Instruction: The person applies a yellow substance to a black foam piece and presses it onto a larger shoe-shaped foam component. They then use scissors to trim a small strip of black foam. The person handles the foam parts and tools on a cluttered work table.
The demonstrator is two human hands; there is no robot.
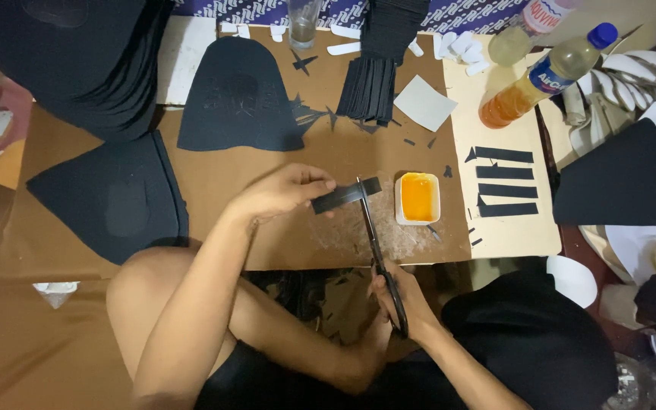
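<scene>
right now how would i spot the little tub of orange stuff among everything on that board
Start at the brown cardboard sheet on the floor and go to its right edge. Just right of the scissor blades sits a small white rectangular tub of orange paste, the only bright, open container among flat black pieces.

I see a home craft workshop on the floor: brown cardboard sheets [214,178] strewn with black cut-out pieces [238,95], stacked black strips [370,89], and a small glue tray [417,198].
</scene>
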